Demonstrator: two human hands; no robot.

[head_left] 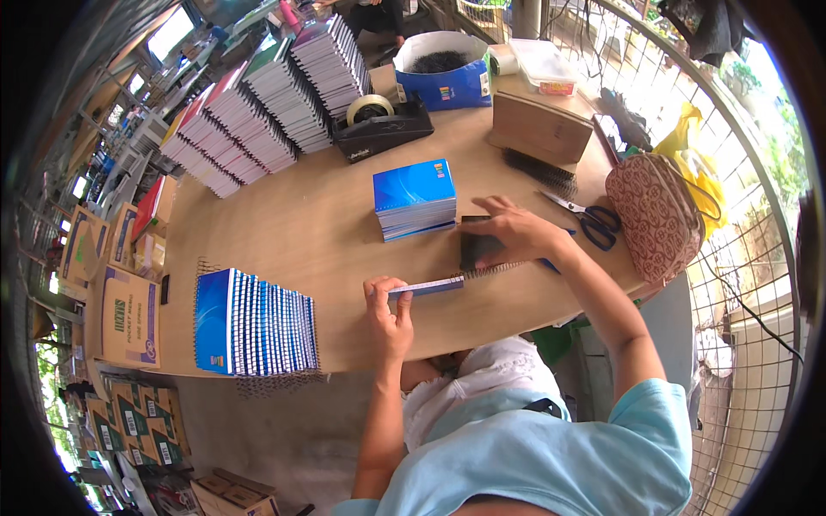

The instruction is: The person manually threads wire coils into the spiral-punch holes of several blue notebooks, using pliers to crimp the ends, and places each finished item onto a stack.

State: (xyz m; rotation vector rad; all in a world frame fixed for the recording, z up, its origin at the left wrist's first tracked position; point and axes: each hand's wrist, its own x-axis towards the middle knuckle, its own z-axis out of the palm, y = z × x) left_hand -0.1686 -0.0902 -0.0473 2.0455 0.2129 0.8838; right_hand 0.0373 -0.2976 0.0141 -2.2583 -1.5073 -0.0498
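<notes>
My left hand [390,314] pinches a thin blue pocket notebook [430,287] between thumb and fingers, its edge of punched pages turned upward. From the notebook's right end a wire coil [495,270] runs out to the right over the table. My right hand [514,229] hovers open, fingers apart, above a small black block [475,245]. Part of that block is hidden under the hand. Just beyond stands a stack of blue-covered notebooks [416,199]. A long row of coil-bound blue notebooks [254,322] rests at the table's left front edge.
Scissors [594,218], a black brush [540,170], a wooden block [542,129] and a patterned bag [656,217] lie at right. Behind are a tape dispenser [383,133], a blue container of black bits [443,82] and tall notebook stacks [284,95]. Cardboard boxes [129,314] stand left.
</notes>
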